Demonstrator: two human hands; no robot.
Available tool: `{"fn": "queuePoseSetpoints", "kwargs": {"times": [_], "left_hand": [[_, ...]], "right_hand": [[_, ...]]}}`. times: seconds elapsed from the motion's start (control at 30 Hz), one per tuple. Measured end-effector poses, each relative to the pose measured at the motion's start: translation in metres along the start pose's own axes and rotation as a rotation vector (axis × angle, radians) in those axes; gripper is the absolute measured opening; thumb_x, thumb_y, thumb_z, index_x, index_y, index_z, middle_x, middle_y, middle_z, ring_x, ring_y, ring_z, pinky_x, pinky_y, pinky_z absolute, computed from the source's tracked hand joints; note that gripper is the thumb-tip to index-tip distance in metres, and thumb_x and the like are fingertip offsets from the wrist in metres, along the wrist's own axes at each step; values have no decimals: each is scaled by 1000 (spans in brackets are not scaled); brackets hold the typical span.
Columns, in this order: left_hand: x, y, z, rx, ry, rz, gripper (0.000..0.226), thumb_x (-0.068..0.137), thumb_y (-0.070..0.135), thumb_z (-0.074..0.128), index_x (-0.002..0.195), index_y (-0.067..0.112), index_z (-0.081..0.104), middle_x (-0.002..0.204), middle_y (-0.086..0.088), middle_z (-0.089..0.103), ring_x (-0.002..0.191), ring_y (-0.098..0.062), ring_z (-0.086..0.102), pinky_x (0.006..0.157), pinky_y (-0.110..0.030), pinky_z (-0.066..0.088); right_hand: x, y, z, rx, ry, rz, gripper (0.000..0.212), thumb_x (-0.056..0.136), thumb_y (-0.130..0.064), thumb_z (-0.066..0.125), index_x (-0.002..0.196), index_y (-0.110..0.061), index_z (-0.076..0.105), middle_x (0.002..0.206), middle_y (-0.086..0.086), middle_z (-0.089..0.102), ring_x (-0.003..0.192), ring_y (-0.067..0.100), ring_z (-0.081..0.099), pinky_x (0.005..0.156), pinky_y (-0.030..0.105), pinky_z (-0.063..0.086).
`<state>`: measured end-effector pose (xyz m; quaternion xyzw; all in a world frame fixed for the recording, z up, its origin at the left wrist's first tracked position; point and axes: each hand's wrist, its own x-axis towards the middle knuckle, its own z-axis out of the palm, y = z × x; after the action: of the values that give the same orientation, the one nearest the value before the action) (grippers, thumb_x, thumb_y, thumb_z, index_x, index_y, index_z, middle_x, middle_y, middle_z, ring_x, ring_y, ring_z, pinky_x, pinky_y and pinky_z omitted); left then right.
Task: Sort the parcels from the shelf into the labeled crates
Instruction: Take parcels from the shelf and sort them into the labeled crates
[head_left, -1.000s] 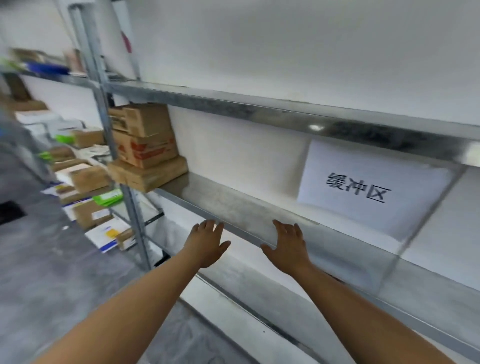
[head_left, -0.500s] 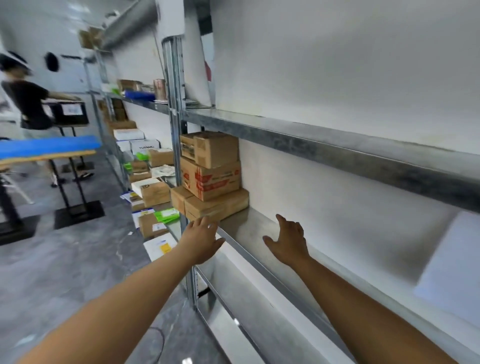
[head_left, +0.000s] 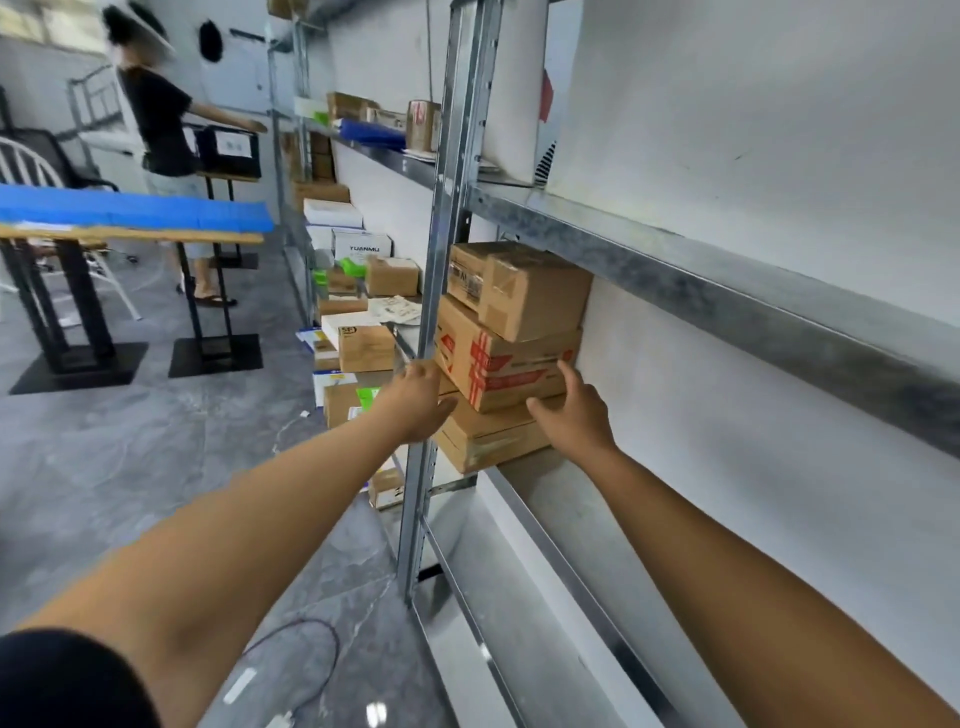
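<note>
Reaching for the stack (head_left: 514, 338) of three parcels at the left end of the metal shelf (head_left: 571, 514), we have our left hand (head_left: 418, 400) at the stack's left side by the upright post (head_left: 441, 260), fingers straight and holding nothing. Our right hand (head_left: 576, 413), fingers loose and apart, touches the front of the red-printed middle parcel (head_left: 504, 371) without gripping it.

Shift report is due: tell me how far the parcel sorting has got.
Done: nothing that shows; no sorted parcel is in view. In hand: the left hand and right hand are open at the stack of three boxes on the shelf, the right touching the red-printed box; nothing is lifted. Left: that stack and the parcels on the farther shelves.
</note>
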<state>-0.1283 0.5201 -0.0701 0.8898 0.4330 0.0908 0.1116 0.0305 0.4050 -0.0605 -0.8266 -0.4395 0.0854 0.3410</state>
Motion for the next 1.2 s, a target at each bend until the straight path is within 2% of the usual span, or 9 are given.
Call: {"fn": "queuePoseSetpoints", "kwargs": {"times": [0.17, 0.33, 0.4, 0.5, 0.63, 0.77, 0.9, 1.03, 1.2], "left_hand": [[69, 1, -19, -50, 22, 137, 59, 96, 43, 37, 143, 9, 25, 143, -20, 33, 129, -37, 38, 104, -47, 37], [134, 9, -47, -202, 41, 202, 68, 96, 40, 39, 148, 8, 10, 154, -20, 12, 139, -38, 22, 111, -47, 28], [148, 13, -53, -318, 32, 198, 70, 96, 37, 43, 148, 8, 7, 153, -21, 14, 138, -37, 24, 111, -46, 27], [167, 16, -57, -447, 28, 252, 65, 95, 29, 47, 147, 8, 14, 146, -22, 30, 129, -38, 38, 102, -42, 33], [181, 16, -54, -546, 34, 268, 57, 93, 27, 51, 141, 11, 27, 141, -21, 32, 119, -42, 45, 99, -43, 38], [184, 14, -51, -638, 63, 317, 54, 92, 24, 52, 140, 12, 31, 136, -19, 36, 117, -37, 46, 95, -37, 36], [179, 17, -51, -734, 66, 333, 52, 93, 25, 52, 138, 9, 31, 135, -18, 39, 119, -35, 45, 97, -35, 35], [172, 17, -55, -894, 54, 329, 45, 95, 27, 49, 132, 7, 33, 121, -14, 52, 108, -25, 49, 86, -28, 35], [154, 17, -62, -969, 67, 297, 32, 96, 34, 44, 115, 8, 39, 99, -7, 51, 91, -20, 49, 75, -27, 35]], "right_hand": [[45, -27, 2, 21, 48, 21, 73, 89, -38, 59, 148, -27, 18, 149, 10, 34, 136, 29, 33, 107, 39, 36], [93, -58, 1, 32, 117, 50, 81, 89, -38, 59, 150, -31, 7, 146, 16, 35, 132, 33, 38, 102, 39, 39], [107, -66, 4, 10, 118, 60, 85, 88, -36, 60, 150, -31, 3, 144, 17, 38, 128, 33, 42, 99, 37, 41], [122, -72, 10, 22, 125, 93, 87, 87, -36, 62, 150, -30, 2, 144, 16, 39, 128, 34, 43, 103, 38, 40], [131, -72, 24, 96, 178, 141, 88, 84, -39, 64, 149, -30, 5, 139, 15, 46, 123, 34, 48, 107, 45, 36], [132, -74, 28, 182, 232, 173, 83, 85, -30, 63, 146, -31, 8, 136, 13, 48, 118, 32, 51, 96, 36, 44], [125, -77, 34, 269, 289, 171, 83, 84, -23, 65, 145, -31, 9, 133, 12, 49, 113, 29, 54, 81, 28, 45], [113, -86, 37, 351, 319, 142, 72, 84, -16, 63, 140, -28, 18, 127, 9, 51, 110, 28, 56, 90, 35, 49], [92, -96, 39, 442, 416, 130, 49, 86, -16, 59, 122, -29, 28, 116, 2, 49, 98, 23, 57, 84, 35, 51]]}}
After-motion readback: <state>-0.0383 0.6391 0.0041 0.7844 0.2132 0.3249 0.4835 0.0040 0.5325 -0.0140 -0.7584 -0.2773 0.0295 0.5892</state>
